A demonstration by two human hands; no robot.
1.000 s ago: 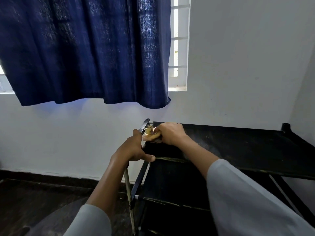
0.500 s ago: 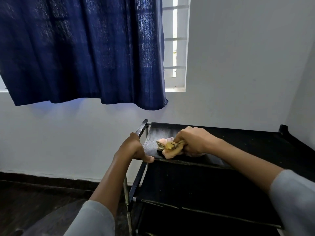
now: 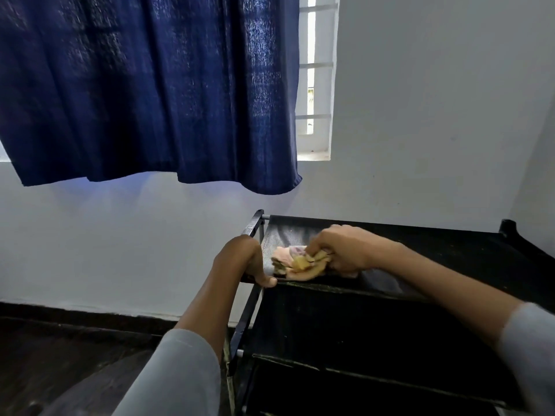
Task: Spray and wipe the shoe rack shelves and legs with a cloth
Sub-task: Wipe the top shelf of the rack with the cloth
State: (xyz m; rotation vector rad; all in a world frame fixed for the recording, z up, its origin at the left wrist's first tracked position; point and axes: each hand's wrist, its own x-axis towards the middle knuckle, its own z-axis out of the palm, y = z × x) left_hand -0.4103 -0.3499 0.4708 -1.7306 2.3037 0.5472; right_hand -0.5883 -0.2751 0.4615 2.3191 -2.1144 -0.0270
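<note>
The black rack (image 3: 405, 319) stands against a white wall (image 3: 420, 115) under a blue curtain (image 3: 150, 85), on a dark floor (image 3: 60, 355). The right hand (image 3: 339, 250) has its grip closed on the cloth (image 3: 295, 262), which is pressed to the top shelf's left end. The left hand (image 3: 243, 259) clasps the rack's left rail.

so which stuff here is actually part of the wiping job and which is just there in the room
Part of the job:
- cloth, bunched in the right hand on the top shelf
- shoe rack, its left side bar gripped by the left hand

Just there:
- blue curtain
- window
- white wall
- dark floor

No spray bottle is in view.
</note>
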